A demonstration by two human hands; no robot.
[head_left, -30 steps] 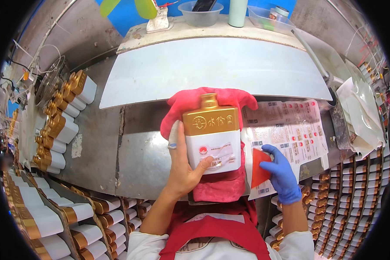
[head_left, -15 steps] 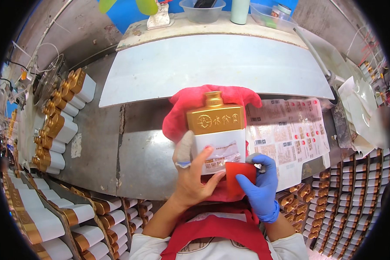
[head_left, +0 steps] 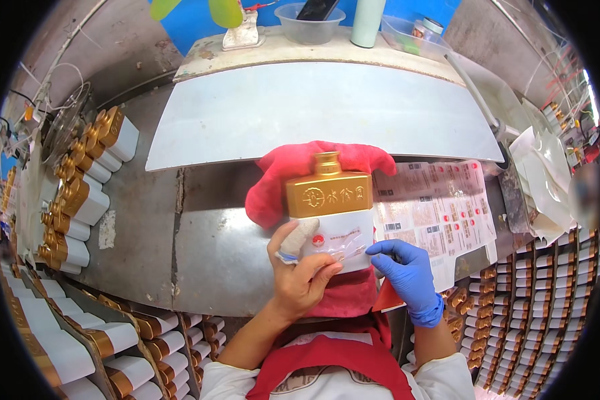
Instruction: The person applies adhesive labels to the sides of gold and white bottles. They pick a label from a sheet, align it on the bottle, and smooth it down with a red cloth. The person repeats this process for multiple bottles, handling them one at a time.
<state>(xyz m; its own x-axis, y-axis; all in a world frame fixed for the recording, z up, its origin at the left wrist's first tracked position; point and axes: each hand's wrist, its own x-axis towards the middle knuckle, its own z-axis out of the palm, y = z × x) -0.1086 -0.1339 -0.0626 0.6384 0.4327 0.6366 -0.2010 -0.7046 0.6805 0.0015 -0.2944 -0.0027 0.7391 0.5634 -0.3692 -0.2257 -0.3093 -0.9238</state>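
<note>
A gold-and-white flat bottle (head_left: 329,195) lies on a red cloth (head_left: 267,193), its neck pointing away from me. Clear film (head_left: 343,243) with a red mark and print covers its white lower face. My left hand (head_left: 299,273), with whitish covers on some fingers, pinches the film's lower edge between thumb and finger. Gloved in blue, my right hand (head_left: 407,272) has thumb and forefinger together at the film's right edge. Below that hand shows part of a red flat scraper (head_left: 388,297); whether the hand holds it I cannot tell.
Printed label sheets (head_left: 440,213) lie right of the cloth on the metal table (head_left: 213,267). A white board (head_left: 327,107) spans the back. Similar bottles stand in a row (head_left: 80,193) at the left; racks of bottles (head_left: 527,313) flank me on both sides.
My right hand has taken the red scraper off the bottle's lower corner and now pinches at the film. My left thumb and finger have closed on the film's lower edge.
</note>
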